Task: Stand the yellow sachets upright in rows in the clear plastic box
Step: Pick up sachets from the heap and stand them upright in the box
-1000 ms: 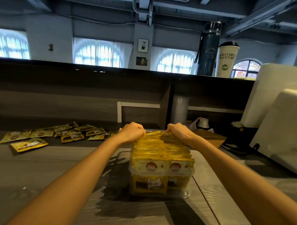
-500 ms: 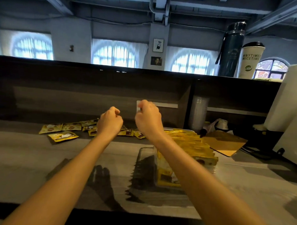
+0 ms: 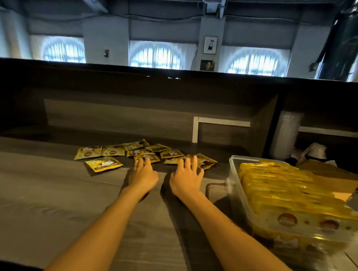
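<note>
Several loose yellow sachets [image 3: 133,152] lie flat in a scatter at the back of the grey counter. Both my hands reach out to them with fingers spread. My left hand [image 3: 143,174] has its fingertips at the front edge of the scatter, near one sachet [image 3: 148,158]. My right hand [image 3: 186,178] hovers with its fingertips over the right end, by another sachet [image 3: 205,161]. Neither hand holds anything. The clear plastic box [image 3: 232,177] stands to the right, packed with rows of upright yellow sachets [image 3: 283,191].
One sachet [image 3: 103,163] lies apart at the front left of the scatter. A dark wall with a shelf recess rises behind the counter [image 3: 50,191]. A brown cardboard piece [image 3: 335,177] and a roll of plastic cups [image 3: 284,135] sit beyond the box.
My hands left the box top, crossed to the left as fists, and now spread open over the loose sachets. The view has swung left, so the box sits at the right.
</note>
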